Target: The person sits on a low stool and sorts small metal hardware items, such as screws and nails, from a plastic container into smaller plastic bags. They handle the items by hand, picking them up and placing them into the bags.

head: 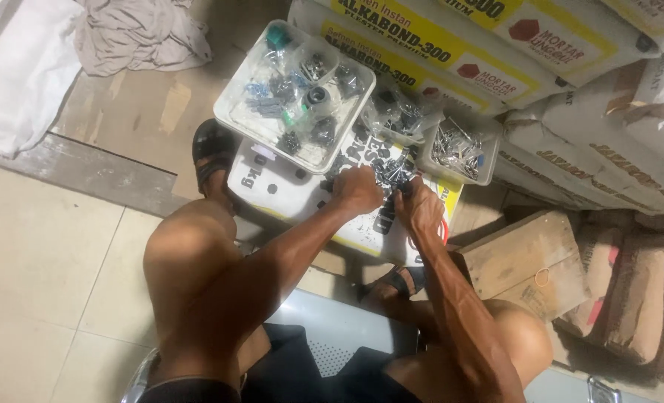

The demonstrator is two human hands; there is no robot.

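Note:
My left hand (pixel 358 190) and my right hand (pixel 417 205) rest close together on a white sack (pixel 287 190), at a small heap of dark metal screws (pixel 392 170). Both hands have their fingers curled into the heap, pinching at the screws; what each one grips is too small to see. Beyond my left hand sits a white tray (pixel 235 112) full of small bagged dark fittings. Past my right hand stand a clear tub of bagged parts (pixel 401 113) and a clear tub of shiny screws (pixel 459 153).
Stacked white and yellow mortar sacks (pixel 496 52) fill the back right, with brown sacks (pixel 630 291) at the right. A wooden crate (pixel 522 261) stands by my right knee. Grey cloth (pixel 142 33) and a white sack (pixel 19 67) lie at top left.

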